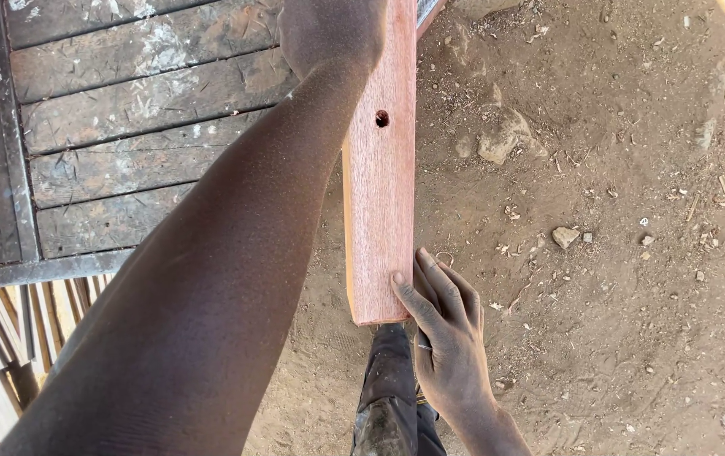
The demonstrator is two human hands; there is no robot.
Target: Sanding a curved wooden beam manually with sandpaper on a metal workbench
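Over the dirt ground [633, 253], beside the bench [126, 127], the plank [379, 194] runs away from the body, long axis near vertical in view, hole [382, 118] toward the far end. Left hand [329, 29] covers the far part; grip unclear. Right hand [447, 338] grasps the near end, nearer.

Weathered plank bench [126, 127], scattered stones [506, 139]

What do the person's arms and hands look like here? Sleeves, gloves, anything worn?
Both arms are bare, with no sleeves in view, and there are no gloves. The left forearm is dusted with fine sawdust up to the left hand. The right hand is bare and dusty too; no ring or wristband is clearly visible.
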